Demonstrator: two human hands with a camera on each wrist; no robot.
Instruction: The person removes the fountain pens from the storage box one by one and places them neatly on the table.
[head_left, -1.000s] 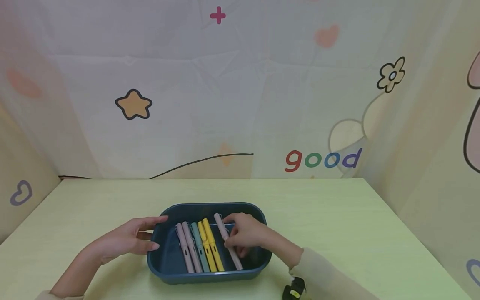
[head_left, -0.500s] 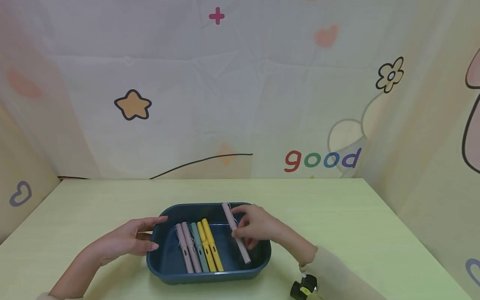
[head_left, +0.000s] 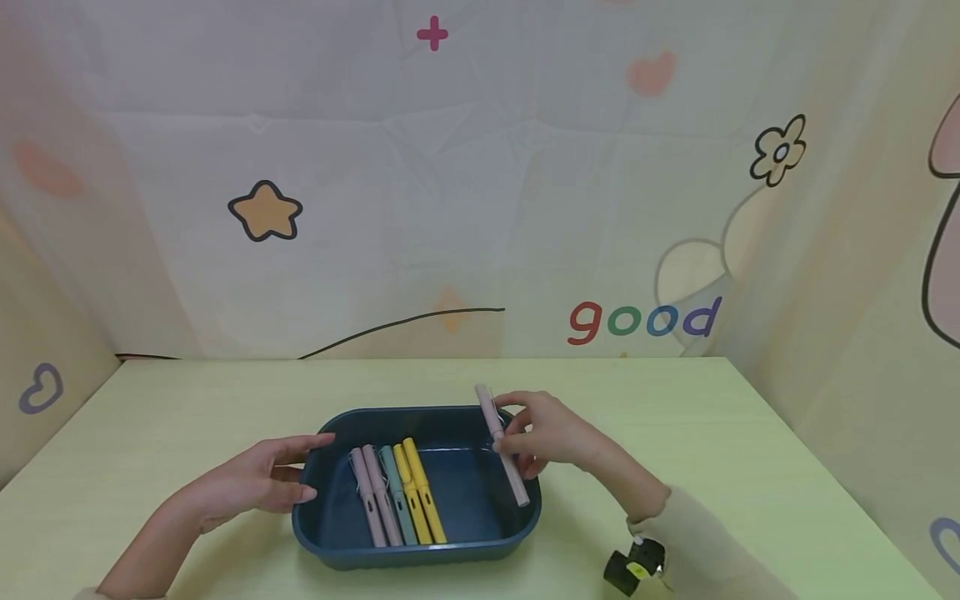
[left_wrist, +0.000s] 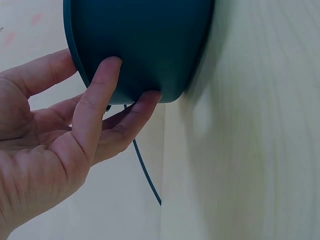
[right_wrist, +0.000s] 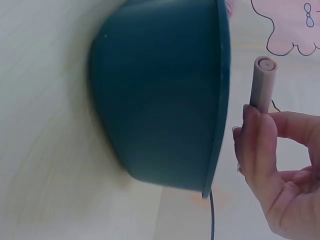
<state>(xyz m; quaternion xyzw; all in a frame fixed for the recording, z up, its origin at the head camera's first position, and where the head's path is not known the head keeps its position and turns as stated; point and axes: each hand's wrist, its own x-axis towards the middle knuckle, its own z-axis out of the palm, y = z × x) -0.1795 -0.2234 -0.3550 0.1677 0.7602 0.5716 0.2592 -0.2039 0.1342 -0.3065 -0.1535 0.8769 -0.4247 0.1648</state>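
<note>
At lower left of the head view, left hand (head_left: 258, 477) with fingers spread against the left wall of a dark blue tray (head_left: 405, 557); inside, at lower centre, two mauve pens (head_left: 383, 497), a teal pen (head_left: 401, 497), two yellow pens (head_left: 427, 497), side by side; right of centre, over the tray's right end, a pale pink pen (head_left: 492, 419), long axis steeply slanted, cap end toward upper left, pinched between thumb and fingers of right hand (head_left: 551, 429)

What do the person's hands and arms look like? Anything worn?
The left hand and right hand are ungloved. The right sleeve is plain pale cream; of the left sleeve only a similarly pale cuff shows. A blocky black device with a yellow-green patch sits by the right sleeve.
</note>
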